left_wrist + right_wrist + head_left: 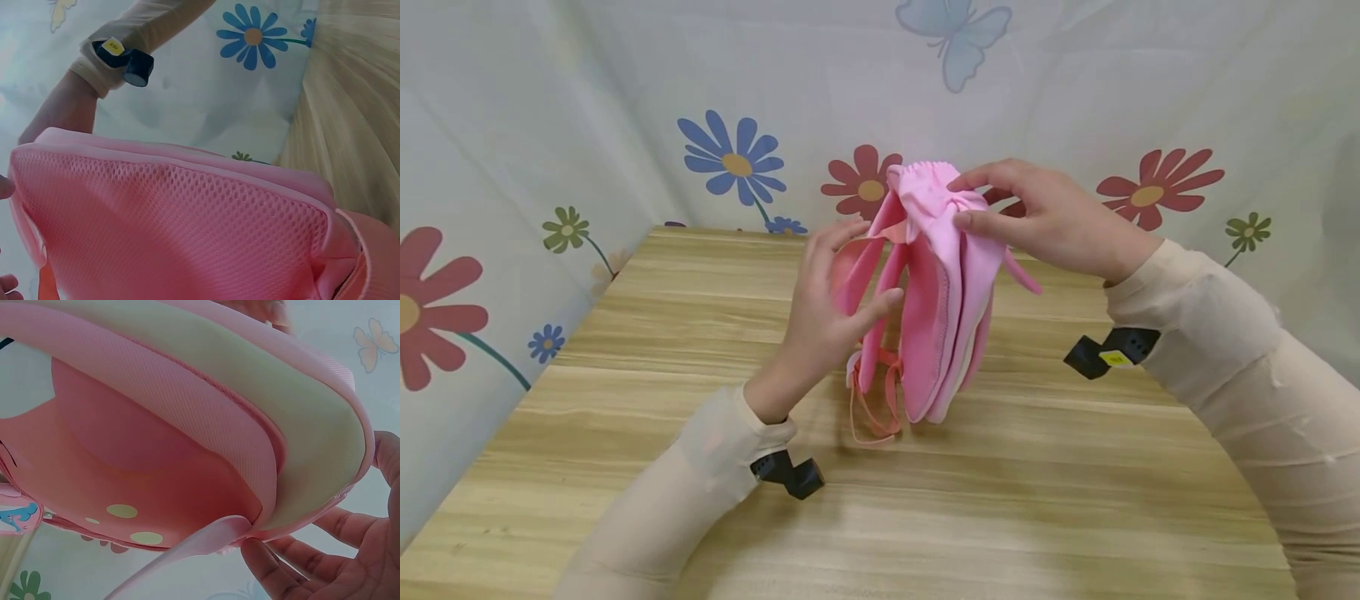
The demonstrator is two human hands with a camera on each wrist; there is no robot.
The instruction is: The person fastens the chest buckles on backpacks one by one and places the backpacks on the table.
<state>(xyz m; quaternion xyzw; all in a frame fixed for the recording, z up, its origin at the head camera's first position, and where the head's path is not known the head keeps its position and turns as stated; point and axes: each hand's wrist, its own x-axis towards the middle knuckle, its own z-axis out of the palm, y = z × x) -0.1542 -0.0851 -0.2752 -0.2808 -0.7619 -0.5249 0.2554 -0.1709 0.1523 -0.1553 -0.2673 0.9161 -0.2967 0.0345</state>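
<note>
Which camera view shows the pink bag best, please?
The head view: the pink bag appears nearly whole there. The left wrist view shows mainly its mesh panel; the right wrist view, its spotted side closely.

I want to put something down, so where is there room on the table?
This side of the pink backpack, the wooden table is bare between left sleeve and right sleeve. Another bare patch lies between the table's left edge and the left hand. Crowded: around the backpack, with that hand, the right hand and straps.
</note>
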